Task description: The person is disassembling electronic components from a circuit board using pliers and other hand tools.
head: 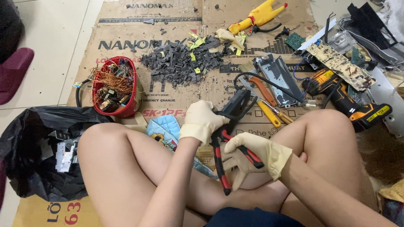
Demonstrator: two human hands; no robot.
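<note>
Ahead of our hands (pixel 229 134) the cardboard sheet (pixel 126 29) is crowded: a pile of dark grey fragments (pixel 181 63) in the middle, a red bowl of copper wire (pixel 114 86) to the left, and screwdrivers (pixel 269 107), a metal bracket (pixel 275 77) and a cordless drill (pixel 349 98) to the right. Our raised knees hem both sides. Bare cardboard shows between bowl and pile, and along the far left edge.

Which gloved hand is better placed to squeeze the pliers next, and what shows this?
The right hand, probably: its fingers already wrap the red-and-black pliers handles. The left hand grips the black part at the pliers' head, so it is occupied.
</note>
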